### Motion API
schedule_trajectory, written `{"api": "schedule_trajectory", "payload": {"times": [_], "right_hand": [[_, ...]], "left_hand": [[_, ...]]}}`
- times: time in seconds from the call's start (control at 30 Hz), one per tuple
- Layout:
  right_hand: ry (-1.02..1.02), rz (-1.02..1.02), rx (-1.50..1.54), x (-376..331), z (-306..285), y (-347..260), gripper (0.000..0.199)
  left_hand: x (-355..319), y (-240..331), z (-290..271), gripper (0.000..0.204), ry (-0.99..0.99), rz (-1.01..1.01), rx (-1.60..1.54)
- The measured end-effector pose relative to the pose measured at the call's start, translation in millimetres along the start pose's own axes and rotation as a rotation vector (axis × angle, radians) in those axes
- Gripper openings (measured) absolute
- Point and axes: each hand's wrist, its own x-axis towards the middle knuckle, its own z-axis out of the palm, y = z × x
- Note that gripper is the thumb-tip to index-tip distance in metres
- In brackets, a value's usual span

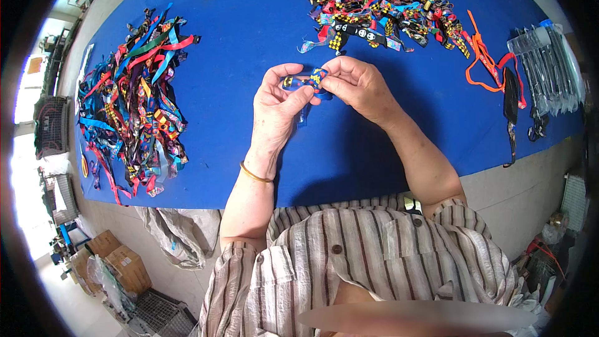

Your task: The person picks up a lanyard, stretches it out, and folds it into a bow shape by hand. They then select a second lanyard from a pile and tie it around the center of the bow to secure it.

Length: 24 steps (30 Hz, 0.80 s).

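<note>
Both hands meet over the middle of the blue table [249, 31]. My left hand [279, 103] and my right hand [357, 84] pinch a short patterned ribbon strap [310, 79], blue with yellow and dark checks, between thumbs and fingers. The strap's tail hangs down behind my left thumb. A thin gold bangle [254, 175] sits on my left wrist.
A heap of many-coloured ribbon straps [134, 100] lies at the left of the table, and a larger heap [374, 0] at the far side. Orange cords [483, 65], dark lanyards [511, 103] and clear bags of dark parts [548, 68] lie right. Cardboard boxes [121, 268] stand on the floor.
</note>
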Motion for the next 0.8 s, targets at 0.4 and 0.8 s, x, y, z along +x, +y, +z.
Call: {"api": "schedule_trajectory", "payload": {"times": [0.4, 0.8], "right_hand": [[0.265, -0.330, -0.554, -1, 2, -2, 0.012], [-0.004, -0.045, -0.163, 2, -5, 4, 0.013]], "left_hand": [[1, 0, -1, 0.041, -0.017, -0.034, 0.093], [0, -1, 0, 0.032, -0.022, -0.052, 0.061]]}}
